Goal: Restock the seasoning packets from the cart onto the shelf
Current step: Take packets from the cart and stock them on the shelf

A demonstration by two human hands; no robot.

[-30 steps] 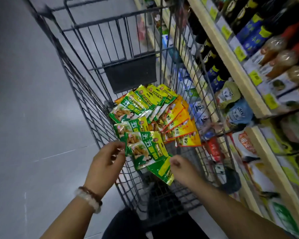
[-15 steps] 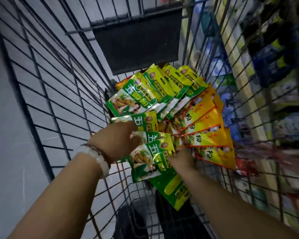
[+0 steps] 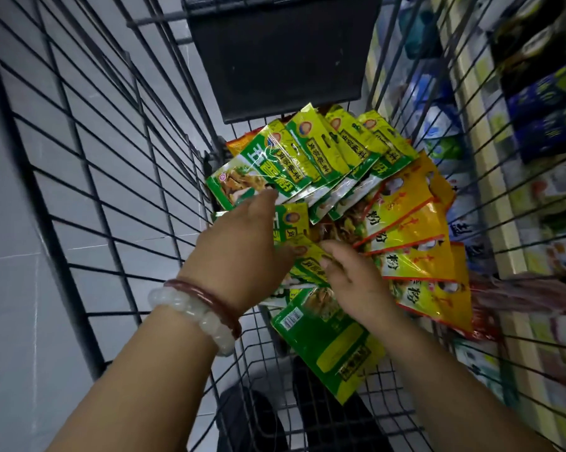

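Clearly, your left hand [image 3: 239, 252] lies flat on green seasoning packets [image 3: 307, 158] in the cart [image 3: 95, 177]; your right hand [image 3: 353, 282] pinches one. They look light, slick, floppy; grip edges.

Shop aisle: wire cart [image 3: 89, 177], stocked shelf [image 3: 500, 197] alongside, seasoning packets [image 3: 307, 151] piled inside.

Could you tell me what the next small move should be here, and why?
Probably close both hands on the green packets and lift them. The left hand and right hand already rest on that pile in the cart, apparently gripping nothing yet.
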